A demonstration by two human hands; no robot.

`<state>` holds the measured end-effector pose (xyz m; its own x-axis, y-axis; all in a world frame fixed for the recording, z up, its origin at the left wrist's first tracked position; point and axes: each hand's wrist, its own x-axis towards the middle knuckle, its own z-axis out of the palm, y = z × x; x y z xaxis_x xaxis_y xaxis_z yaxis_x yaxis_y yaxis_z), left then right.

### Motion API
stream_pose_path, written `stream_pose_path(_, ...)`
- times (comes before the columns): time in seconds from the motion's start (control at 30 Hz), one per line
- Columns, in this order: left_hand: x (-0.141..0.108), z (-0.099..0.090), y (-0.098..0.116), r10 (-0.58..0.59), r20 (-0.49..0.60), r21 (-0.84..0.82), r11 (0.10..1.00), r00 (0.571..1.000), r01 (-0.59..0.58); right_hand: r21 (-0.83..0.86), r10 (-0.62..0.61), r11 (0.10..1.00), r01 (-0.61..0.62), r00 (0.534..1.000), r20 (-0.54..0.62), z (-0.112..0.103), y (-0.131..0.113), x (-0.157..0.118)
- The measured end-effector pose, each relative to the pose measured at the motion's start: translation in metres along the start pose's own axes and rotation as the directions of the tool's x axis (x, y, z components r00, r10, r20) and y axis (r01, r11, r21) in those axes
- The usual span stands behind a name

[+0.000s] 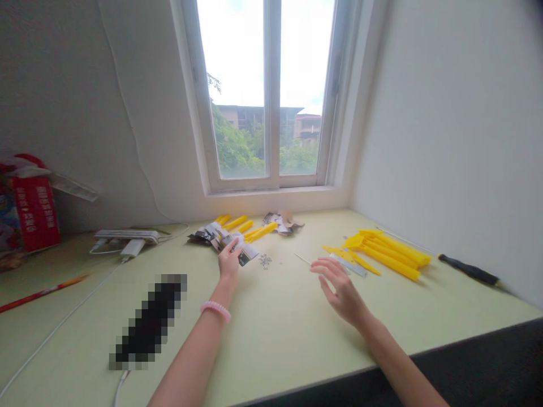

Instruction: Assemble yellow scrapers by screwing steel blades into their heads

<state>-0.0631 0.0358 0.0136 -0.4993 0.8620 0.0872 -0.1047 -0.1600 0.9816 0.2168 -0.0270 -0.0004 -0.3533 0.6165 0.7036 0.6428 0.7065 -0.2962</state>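
The left hand (pixel 229 261) pinches a packet (pixel 247 255) left of the bits (pixel 265 261), perhaps steadying it. Rightward, the right hand (pixel 338 285) half-curls, grip on the rod (pixel 302 259) unclear.

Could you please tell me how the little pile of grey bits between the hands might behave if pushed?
The pile would probably scatter, since its bits look loose and separate. Each bit is likely light, being tiny beside the left hand. They may slide easily, as the table looks smooth.

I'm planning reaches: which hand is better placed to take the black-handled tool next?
Probably the right hand: it is nearer the tool, on the same side of the desk; the left hand is farther off, at the packets.
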Motion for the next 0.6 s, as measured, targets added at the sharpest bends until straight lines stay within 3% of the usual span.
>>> stream_pose_path(0.03, 0.009, -0.003, -0.003, 0.034, -0.039, 0.146, 0.989, 0.999, -0.028, 0.011, 0.001, 1.0, -0.001, 1.0, 0.008, 0.0, 0.0, 0.0)
stream_pose_path(0.27, 0.046, -0.037, -0.022, 0.035, -0.14, 0.459, 0.888, 0.99, 0.034, 0.095, 0.057, 0.994, -0.061, 0.997, 0.046, -0.001, -0.003, 0.0)
stream_pose_path(0.4, 0.053, -0.048, -0.027, 0.039, -0.109, 0.577, 0.816, 0.993, 0.031, 0.118, 0.079, 0.989, -0.086, 0.995, 0.064, -0.002, -0.001, 0.001)
stream_pose_path(0.6, 0.07, -0.045, -0.027, 0.048, -0.049, 0.673, 0.74, 0.998, -0.002, 0.094, 0.108, 0.989, -0.115, 0.991, 0.075, -0.011, 0.006, 0.001)
